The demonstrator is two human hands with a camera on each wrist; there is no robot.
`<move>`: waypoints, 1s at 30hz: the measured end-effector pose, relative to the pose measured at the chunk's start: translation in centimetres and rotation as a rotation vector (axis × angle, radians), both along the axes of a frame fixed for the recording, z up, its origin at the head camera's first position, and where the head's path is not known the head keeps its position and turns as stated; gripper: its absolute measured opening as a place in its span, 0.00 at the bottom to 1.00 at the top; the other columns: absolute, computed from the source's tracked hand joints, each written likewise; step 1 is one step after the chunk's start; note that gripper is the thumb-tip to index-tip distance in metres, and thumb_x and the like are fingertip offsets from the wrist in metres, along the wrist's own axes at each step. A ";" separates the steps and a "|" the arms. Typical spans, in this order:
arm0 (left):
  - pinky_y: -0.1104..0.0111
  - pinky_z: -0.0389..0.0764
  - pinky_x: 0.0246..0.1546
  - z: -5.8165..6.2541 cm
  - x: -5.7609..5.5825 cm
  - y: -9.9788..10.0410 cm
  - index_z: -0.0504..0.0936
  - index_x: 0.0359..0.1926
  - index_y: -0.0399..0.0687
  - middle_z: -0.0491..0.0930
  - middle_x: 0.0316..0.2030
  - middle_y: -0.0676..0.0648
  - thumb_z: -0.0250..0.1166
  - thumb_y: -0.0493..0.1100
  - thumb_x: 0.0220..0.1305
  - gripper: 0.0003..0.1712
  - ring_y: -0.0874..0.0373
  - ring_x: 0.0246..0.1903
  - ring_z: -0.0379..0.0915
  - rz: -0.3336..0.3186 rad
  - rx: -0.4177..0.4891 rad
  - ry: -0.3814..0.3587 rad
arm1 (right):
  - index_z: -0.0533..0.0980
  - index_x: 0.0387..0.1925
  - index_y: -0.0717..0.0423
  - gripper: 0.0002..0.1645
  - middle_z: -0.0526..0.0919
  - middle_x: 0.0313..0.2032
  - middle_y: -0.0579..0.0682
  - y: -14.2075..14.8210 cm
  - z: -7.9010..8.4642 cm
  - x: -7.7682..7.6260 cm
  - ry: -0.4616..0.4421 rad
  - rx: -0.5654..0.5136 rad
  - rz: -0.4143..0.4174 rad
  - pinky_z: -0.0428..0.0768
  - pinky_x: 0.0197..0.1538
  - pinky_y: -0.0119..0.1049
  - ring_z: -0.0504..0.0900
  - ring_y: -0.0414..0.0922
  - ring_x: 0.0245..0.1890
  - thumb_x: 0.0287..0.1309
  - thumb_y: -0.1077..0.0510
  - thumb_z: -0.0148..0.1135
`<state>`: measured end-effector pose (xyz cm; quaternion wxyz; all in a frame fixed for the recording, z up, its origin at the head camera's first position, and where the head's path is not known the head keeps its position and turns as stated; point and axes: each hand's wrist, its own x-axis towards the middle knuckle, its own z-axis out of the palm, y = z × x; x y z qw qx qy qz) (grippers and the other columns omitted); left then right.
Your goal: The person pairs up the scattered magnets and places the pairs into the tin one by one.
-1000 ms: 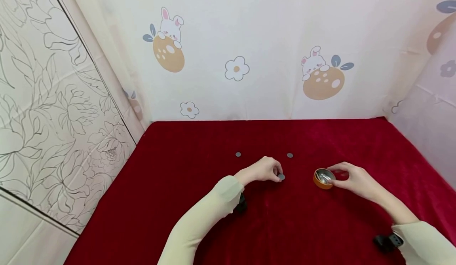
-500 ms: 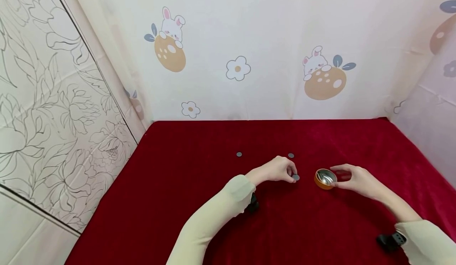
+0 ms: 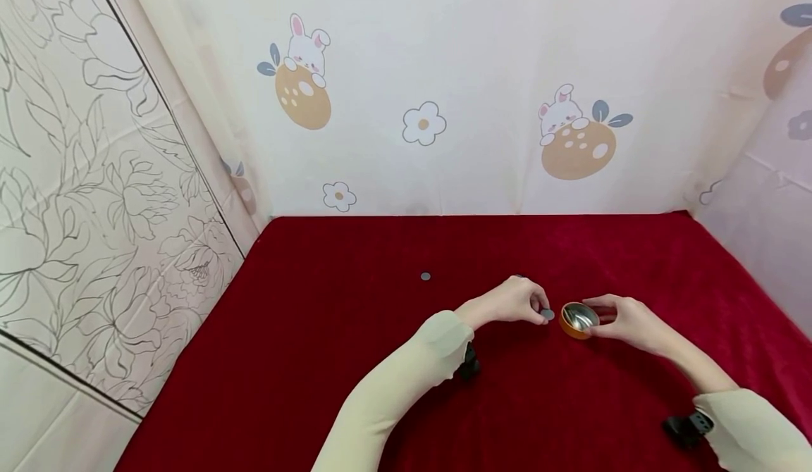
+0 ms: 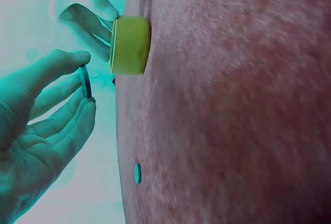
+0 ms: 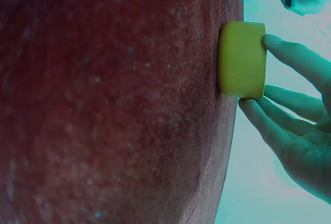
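Your left hand (image 3: 517, 299), pinching a grey disc (image 3: 548, 314), is shifting toward 3 o'clock, now just beside the orange tin (image 3: 572, 332) your right hand (image 3: 628, 323) is gripping; carrying low risks clipping its 9 o'clock side.

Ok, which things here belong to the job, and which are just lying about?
In the job:
left hand, pinching a grey disc
right hand, holding the orange tin
probably the loose disc, and another disc mostly hidden behind the left hand

Just there:
red cloth
printed backdrop
black wrist devices
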<state>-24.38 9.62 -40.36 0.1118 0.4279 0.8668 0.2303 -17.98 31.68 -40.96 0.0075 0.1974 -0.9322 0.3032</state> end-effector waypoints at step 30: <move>0.86 0.66 0.24 -0.9 0.4 4.7 0.82 0.35 0.50 0.74 0.23 0.61 0.67 0.45 0.50 0.10 0.74 0.23 0.67 0.116 0.069 -0.085 | 0.72 0.44 0.73 0.30 0.78 0.39 0.62 -0.2 -0.1 0.0 -0.078 -0.030 -0.008 0.76 0.33 0.26 0.80 0.51 0.35 0.41 0.58 0.69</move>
